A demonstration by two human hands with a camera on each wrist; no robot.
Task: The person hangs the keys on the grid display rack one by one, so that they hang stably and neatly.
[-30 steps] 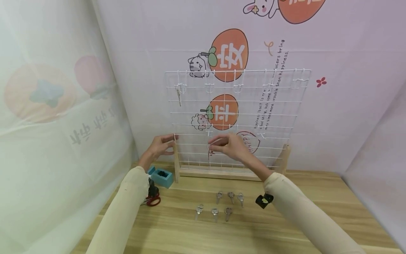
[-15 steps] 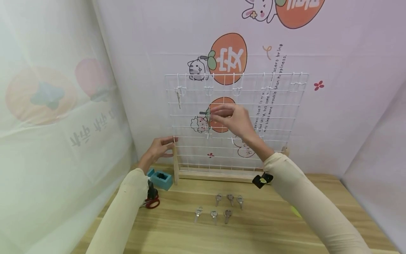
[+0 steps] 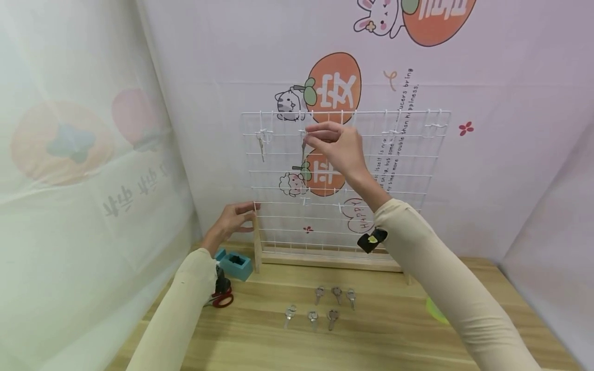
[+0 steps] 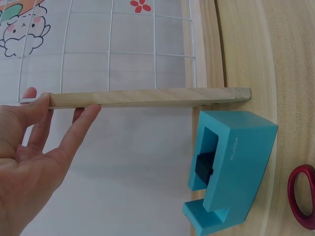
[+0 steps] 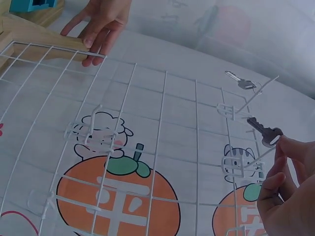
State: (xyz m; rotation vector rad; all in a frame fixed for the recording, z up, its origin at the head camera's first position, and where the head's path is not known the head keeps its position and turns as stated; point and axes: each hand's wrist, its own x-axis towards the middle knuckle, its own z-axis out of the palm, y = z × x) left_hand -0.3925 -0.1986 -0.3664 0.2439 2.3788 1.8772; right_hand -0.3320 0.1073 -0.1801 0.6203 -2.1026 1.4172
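Note:
My right hand (image 3: 341, 149) pinches a silver key (image 5: 266, 132) by its head between thumb and fingertips, blade hanging down. It is up at the top row of a white wire grid rack (image 3: 371, 112), with the key's head right at a white hook (image 5: 263, 158). Another key (image 3: 261, 147) hangs from the hook at the far left of that row. My left hand (image 3: 229, 219) grips the top of the rack's left wooden upright (image 4: 147, 97), thumb on one side and fingers on the other. Several more keys (image 3: 290, 312) lie in two rows on the table.
A teal tape dispenser (image 3: 236, 265) stands beside the left upright, with red-handled scissors (image 3: 224, 298) in front of it. A yellow-green object (image 3: 437, 310) lies partly behind the right sleeve. Printed cloth (image 3: 209, 154) hangs behind the rack. Other white hooks (image 3: 304, 201) sit lower on the grid.
My right hand has risen with the key from the lower hook row to the top row, second hook from the left. The left hand has kept its hold on the upright.

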